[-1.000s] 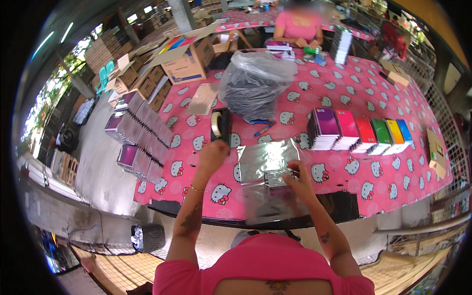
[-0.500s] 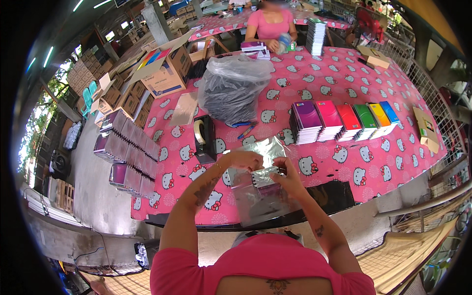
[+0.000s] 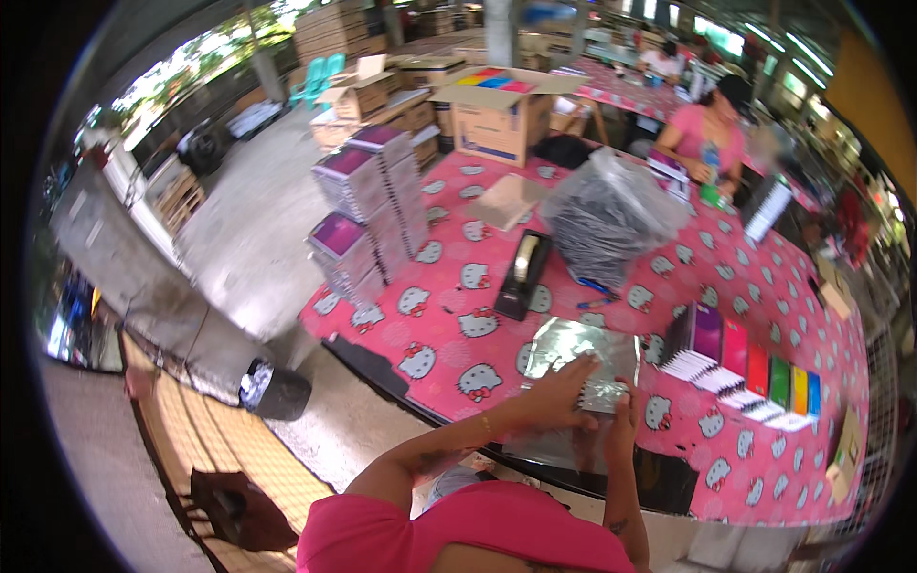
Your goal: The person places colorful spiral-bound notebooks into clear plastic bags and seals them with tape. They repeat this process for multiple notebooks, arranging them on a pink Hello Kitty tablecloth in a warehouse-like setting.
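Observation:
My left hand point(image 3: 565, 392) lies with its fingers stretched over a pack in shiny clear plastic point(image 3: 604, 393), near the table's front edge. Along the pack's right side, my right hand point(image 3: 623, 428) grips it with bent fingers. What is inside the plastic is mostly hidden by glare and my hands. Beneath and behind the pack, loose clear plastic sheets point(image 3: 559, 342) are spread on the tablecloth. Just beyond them stands a black tape dispenser point(image 3: 514, 300), with pens point(image 3: 598, 303) to its right.
Wrapped notebook stacks point(image 3: 355, 250) stand at the table's left edge; coloured notebook stacks point(image 3: 734, 355) are at the right. A plastic bag of black coils point(image 3: 611, 215) and an open carton point(image 3: 489, 134) sit farther back. A co-worker point(image 3: 702, 143) is across the table.
My view has swung left. My left hand has gone from bent fingers at the plastic to lying stretched over the pack. My right hand stays at the pack's right side.

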`<state>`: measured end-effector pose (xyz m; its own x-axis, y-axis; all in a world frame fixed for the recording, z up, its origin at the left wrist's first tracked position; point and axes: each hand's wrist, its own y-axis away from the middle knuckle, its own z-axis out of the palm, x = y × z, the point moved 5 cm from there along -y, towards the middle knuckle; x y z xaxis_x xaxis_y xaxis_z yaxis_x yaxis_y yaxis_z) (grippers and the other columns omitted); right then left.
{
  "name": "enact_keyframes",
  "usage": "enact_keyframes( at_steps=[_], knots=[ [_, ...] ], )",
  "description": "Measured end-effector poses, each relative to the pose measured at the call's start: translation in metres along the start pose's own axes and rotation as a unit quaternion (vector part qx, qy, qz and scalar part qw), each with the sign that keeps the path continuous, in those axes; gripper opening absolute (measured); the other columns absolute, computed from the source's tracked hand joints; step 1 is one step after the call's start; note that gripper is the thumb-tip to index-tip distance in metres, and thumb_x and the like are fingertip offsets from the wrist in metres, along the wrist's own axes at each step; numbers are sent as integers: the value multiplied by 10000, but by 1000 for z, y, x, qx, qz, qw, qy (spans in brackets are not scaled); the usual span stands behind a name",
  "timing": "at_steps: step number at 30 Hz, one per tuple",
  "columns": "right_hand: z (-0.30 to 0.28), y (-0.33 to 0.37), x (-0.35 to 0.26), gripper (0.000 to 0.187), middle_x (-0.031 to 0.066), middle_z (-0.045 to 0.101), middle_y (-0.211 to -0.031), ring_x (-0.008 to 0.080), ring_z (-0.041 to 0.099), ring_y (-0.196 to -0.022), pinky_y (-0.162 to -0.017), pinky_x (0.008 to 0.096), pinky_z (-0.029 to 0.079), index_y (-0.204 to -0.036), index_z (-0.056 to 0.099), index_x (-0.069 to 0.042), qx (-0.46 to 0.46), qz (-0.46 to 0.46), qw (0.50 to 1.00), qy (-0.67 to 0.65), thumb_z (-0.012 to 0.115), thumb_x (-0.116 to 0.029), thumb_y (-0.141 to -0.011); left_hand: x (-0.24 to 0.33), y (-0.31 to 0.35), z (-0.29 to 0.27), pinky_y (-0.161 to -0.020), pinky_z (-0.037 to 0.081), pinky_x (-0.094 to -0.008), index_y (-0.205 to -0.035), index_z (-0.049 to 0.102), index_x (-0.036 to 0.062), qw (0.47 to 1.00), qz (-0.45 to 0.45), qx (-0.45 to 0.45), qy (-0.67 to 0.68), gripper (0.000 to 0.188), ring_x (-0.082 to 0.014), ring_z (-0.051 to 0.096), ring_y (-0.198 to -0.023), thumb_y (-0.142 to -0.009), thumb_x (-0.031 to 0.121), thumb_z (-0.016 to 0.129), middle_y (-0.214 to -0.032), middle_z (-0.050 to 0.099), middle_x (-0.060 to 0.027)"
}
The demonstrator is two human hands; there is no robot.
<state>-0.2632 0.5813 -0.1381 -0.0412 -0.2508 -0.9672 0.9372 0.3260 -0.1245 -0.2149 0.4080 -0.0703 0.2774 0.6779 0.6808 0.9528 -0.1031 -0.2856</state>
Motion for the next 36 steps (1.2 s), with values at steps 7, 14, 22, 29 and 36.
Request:
enact_keyframes(
  at_steps=[7,14,22,29,36],
  knots=[
    [39,-13,-14,577,117,463,-1415,245,439,-1322,-1113,400,321,-1442,391,-44,-14,-12,997,-77,386,-465,-1047,-30,48,-5,-962,500,-397,-1391,449,13,937,-211,94,263,825,-267,583,-1187,-719,243,870,-1261,600,-166],
    [59,-16,-16,536,110,446,-1435,242,463,-1319,-1078,394,364,-1434,402,-63,-19,8,997,79,473,-405,-1027,-88,125,-282,-729,543,-305,-1231,380,-47,763,-129,597,212,608,-202,655,-874,-863,220,784,-1076,640,-203],
    [276,-49,6,467,76,518,-1351,212,505,-1283,-1046,360,407,-1384,482,-66,-334,62,940,15,585,-303,-995,-223,174,-403,-744,561,-377,-1150,500,-171,724,-334,585,148,896,-258,644,-874,-808,627,724,-982,598,-211],
    [481,-83,10,919,182,166,-1617,271,200,-1493,-1186,403,214,-1583,32,-84,-437,175,878,-87,599,-450,-959,-285,190,-434,-971,433,-347,-1243,558,-78,767,-186,575,215,712,-208,538,-1127,-947,569,584,-1219,587,-173],
    [559,-94,43,1079,226,117,-1610,279,162,-1498,-1193,380,187,-1557,-12,17,-358,115,925,-47,670,-498,-898,-291,188,-444,-937,417,-293,-1179,602,-41,745,-193,616,169,563,-146,535,-1042,-1006,489,523,-1117,622,-82]
  ],
)
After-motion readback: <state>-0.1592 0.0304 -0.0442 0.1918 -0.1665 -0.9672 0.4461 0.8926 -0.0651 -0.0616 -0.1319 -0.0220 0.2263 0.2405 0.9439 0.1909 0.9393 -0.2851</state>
